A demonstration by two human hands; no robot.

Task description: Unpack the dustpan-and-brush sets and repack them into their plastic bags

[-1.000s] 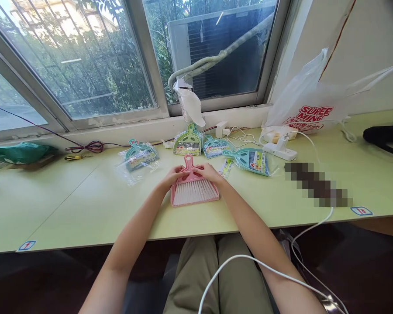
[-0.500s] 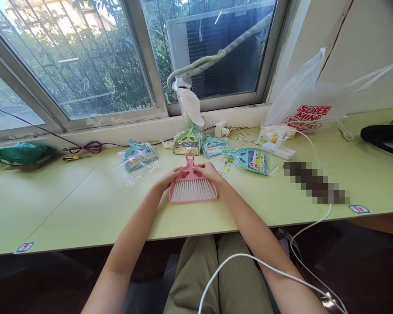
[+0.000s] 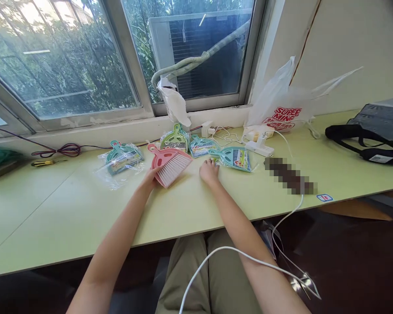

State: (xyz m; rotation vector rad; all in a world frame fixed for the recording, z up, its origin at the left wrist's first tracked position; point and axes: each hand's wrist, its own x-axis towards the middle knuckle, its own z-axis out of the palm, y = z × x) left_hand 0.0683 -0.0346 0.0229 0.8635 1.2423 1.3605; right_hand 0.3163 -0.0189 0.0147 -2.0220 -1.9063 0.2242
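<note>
My left hand [image 3: 150, 176] grips the side of a pink dustpan [image 3: 160, 152], which is tilted above the table. A small pink brush with white bristles [image 3: 175, 169] is nested in the dustpan. My right hand [image 3: 210, 171] is lowered to the table with its fingers curled over a small yellow-green printed card, which is almost wholly covered. Just beyond it lies a teal dustpan set [image 3: 227, 156] in clear wrapping. Behind are a green wrapped set [image 3: 175, 138] and a blue wrapped set [image 3: 201, 146]. Another teal wrapped set [image 3: 122, 157] lies left of the pink one.
A white power strip [image 3: 259, 148] with cables and a plastic bag [image 3: 278, 104] stand at the back right. A black strap [image 3: 363, 141] lies at far right. A yellow-handled screwdriver [image 3: 42, 163] is at left. A white cable [image 3: 229, 248] crosses over my lap and right arm.
My right hand has let go of the pink dustpan and moved down onto the printed card. My left hand has swung the dustpan left and tilted it. The view has turned right.
</note>
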